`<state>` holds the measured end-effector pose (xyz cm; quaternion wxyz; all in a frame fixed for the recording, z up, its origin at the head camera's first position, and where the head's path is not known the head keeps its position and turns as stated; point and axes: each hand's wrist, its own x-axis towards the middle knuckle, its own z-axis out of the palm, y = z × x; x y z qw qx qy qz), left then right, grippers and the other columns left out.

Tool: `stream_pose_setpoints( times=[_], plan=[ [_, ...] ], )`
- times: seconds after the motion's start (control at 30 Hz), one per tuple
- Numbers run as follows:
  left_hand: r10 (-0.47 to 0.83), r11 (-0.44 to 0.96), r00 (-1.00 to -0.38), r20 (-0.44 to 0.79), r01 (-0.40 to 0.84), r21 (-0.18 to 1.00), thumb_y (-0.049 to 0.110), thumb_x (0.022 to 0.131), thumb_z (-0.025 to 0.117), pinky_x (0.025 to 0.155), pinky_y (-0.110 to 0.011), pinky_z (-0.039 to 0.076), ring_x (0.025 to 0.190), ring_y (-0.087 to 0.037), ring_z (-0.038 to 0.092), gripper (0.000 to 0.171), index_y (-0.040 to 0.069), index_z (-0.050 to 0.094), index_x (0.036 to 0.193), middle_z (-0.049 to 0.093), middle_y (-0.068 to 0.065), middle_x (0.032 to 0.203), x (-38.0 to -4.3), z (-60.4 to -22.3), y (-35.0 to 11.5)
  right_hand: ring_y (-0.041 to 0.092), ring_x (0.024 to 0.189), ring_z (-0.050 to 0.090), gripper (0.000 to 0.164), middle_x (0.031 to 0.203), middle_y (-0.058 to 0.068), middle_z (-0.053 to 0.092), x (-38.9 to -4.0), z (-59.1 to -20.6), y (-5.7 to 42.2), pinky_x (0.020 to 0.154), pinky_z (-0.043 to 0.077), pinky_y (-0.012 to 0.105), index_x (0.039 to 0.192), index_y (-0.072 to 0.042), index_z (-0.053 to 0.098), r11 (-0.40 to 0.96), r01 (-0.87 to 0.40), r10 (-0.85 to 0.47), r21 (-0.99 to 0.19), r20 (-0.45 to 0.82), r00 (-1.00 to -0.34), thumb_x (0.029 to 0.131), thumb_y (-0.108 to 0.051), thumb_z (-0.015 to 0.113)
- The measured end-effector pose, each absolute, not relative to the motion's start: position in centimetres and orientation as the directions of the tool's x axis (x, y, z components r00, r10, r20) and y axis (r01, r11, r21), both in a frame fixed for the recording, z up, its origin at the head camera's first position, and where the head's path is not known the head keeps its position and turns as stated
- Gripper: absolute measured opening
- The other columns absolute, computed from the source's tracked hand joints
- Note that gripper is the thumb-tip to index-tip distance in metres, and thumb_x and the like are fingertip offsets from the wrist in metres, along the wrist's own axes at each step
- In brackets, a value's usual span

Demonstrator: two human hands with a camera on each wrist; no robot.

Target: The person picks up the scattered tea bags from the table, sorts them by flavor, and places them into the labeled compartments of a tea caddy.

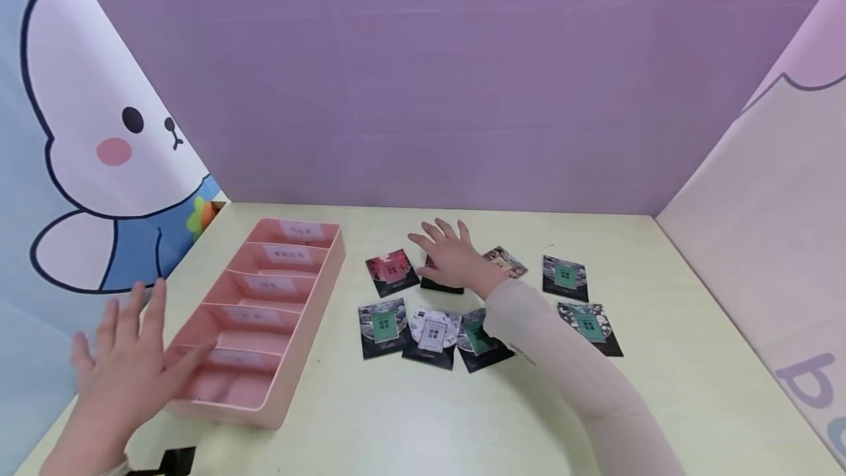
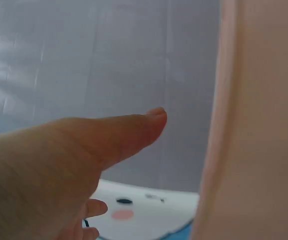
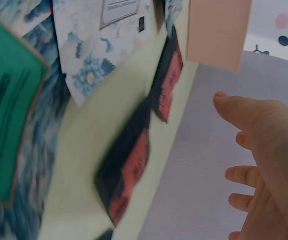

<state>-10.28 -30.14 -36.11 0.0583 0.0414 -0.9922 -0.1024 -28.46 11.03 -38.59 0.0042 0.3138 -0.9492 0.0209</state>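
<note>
My left hand [image 1: 128, 366] is held with fingers spread at the near left corner of a pink divided box [image 1: 311, 336]; its thumb overlaps the nearest compartment in the head view. In the left wrist view the thumb [image 2: 129, 132] points toward the box's pink wall [image 2: 263, 120]. My right hand [image 1: 456, 259] reaches over the back row of small flat packets, fingers extended, holding nothing. A dark packet [image 1: 441, 286] lies partly hidden below it. A red packet [image 1: 392, 270] is left of that hand, a brownish patterned one [image 1: 505, 261] to its right.
A front row holds green-labelled packets [image 1: 384, 327] [image 1: 481, 340] around a white-labelled one [image 1: 432, 336]. Two more, one behind [image 1: 565, 278] and one in front [image 1: 590, 327], lie farther right. White labels [image 1: 287, 253] mark the box's compartments. A purple panel [image 1: 429, 94] stands behind the table.
</note>
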Motion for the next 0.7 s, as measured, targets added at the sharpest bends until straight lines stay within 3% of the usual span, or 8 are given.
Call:
stream_pose_setpoints(
  times=[0.17, 0.43, 0.57, 0.7],
  plan=[
    [-0.154, 0.969, -0.984, 0.086, -0.133, 0.209, 0.07, 0.091, 0.052, 0.101, -0.077, -0.019, 0.139, -0.059, -0.014, 0.115, -0.001, -0.011, 0.155, 0.0, -0.04, 0.152, -9.5, -38.1, -32.4, 0.037, 0.149, 0.016, 0.064, 0.16, 0.015, 0.029, -29.6, -39.7, 10.1, 0.116, 0.01, 0.066, 0.155, -0.019, 0.034, 0.804, -0.593, -0.594, -0.045, -0.027, -0.804, 0.101, -0.046, 0.056],
    [-0.23, 0.958, -0.971, 0.07, -0.213, 0.19, 0.068, 0.095, 0.047, 0.105, -0.079, -0.006, 0.131, -0.061, 0.009, 0.107, -0.009, 0.0, 0.153, 0.024, -0.047, 0.137, -7.9, -40.4, -33.9, 0.033, 0.15, 0.014, 0.063, 0.161, 0.008, 0.028, -31.2, -41.2, 8.3, 0.118, 0.009, 0.062, 0.155, -0.022, 0.034, 0.837, -0.543, -0.546, -0.06, -0.119, -0.829, 0.102, -0.049, 0.052],
    [-0.214, 0.961, -0.969, 0.12, -0.187, 0.205, 0.06, 0.099, 0.045, 0.105, -0.08, 0.0, 0.126, -0.059, 0.017, 0.094, -0.007, 0.007, 0.153, 0.034, -0.045, 0.131, -7.7, -41.2, -33.8, 0.032, 0.15, 0.014, 0.065, 0.161, 0.005, 0.03, -31.7, -41.6, 7.6, 0.118, 0.011, 0.061, 0.156, -0.02, 0.034, 0.847, -0.53, -0.529, -0.032, -0.142, -0.837, 0.102, -0.051, 0.051],
    [-0.173, 0.958, -0.968, 0.184, -0.122, 0.261, 0.05, 0.104, 0.04, 0.106, -0.078, -0.005, 0.132, -0.056, 0.017, 0.079, -0.007, 0.015, 0.153, 0.04, -0.04, 0.127, -7.7, -42.0, -33.4, 0.032, 0.15, 0.014, 0.066, 0.161, 0.003, 0.029, -32.0, -41.8, 7.1, 0.118, 0.013, 0.061, 0.157, -0.02, 0.031, 0.853, -0.521, -0.516, -0.017, -0.166, -0.84, 0.102, -0.052, 0.05]
  ],
)
